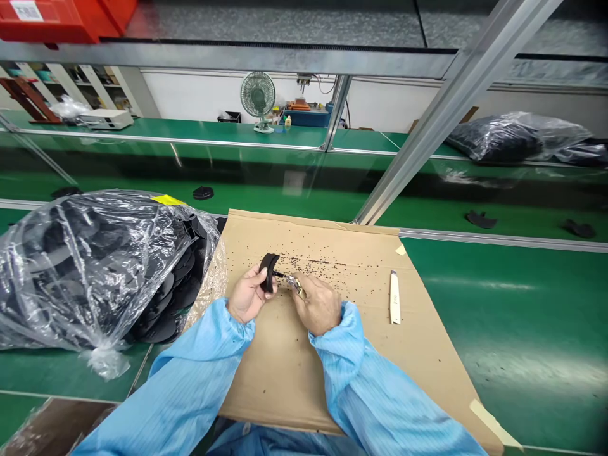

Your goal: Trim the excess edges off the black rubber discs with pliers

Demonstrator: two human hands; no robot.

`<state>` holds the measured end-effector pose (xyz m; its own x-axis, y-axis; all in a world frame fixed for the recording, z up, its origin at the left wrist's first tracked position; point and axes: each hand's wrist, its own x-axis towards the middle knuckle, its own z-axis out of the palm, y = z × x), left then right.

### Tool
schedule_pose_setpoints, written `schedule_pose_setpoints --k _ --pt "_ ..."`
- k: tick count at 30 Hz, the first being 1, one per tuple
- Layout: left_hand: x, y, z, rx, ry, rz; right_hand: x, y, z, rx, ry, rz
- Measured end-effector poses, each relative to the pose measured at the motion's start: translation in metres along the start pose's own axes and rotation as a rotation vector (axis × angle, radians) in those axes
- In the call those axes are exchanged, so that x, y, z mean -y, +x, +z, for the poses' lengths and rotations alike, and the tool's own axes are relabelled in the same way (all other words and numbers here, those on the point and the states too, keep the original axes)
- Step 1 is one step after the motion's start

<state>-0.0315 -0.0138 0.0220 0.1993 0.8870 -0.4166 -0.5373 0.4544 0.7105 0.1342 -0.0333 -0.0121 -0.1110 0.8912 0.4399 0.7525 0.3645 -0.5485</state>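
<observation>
My left hand [247,296] grips a black curved plastic part [268,272], held up on edge above the cardboard sheet [285,380]. In my right hand [317,303] is a small pair of pliers [295,284], its handles mostly hidden by my fingers. The dark tip of the pliers meets the right side of the part; whether its jaws are closed cannot be seen. Tiny black scraps [313,261] lie scattered over the cardboard under and beyond both hands. A white-handled utility knife [394,297] rests on the cardboard to the right.
At left, a clear plastic bag [95,272] bulges with black parts, some spilling beside the cardboard. Beyond runs a green belt [285,190] with a few black parts [203,192]. A slanting metal post [427,120] rises behind the cardboard. A shelf with a red bin [61,22] crosses overhead.
</observation>
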Motion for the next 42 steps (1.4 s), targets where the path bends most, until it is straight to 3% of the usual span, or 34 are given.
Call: schedule_pose_setpoints --k 12,27,35,42 --pt "0.0011 0.0004 0.0012 -0.021 0.020 0.050 0.0033 -0.0019 0.0012 -0.041 0.005 0.035" --pt "0.0021 0.0018 0.0022 -0.040 0.033 0.065 0.0037 -0.0009 -0.0012 0.086 0.025 0.108" --pt "0.0011 0.0098 -0.0048 -0.175 -0.083 0.197 0.0012 -0.0017 0.0020 0.037 0.205 0.110" --pt "-0.0030 0.0059 -0.0038 -0.131 -0.195 0.095 0.0029 -0.0017 0.0021 0.105 0.176 0.096"
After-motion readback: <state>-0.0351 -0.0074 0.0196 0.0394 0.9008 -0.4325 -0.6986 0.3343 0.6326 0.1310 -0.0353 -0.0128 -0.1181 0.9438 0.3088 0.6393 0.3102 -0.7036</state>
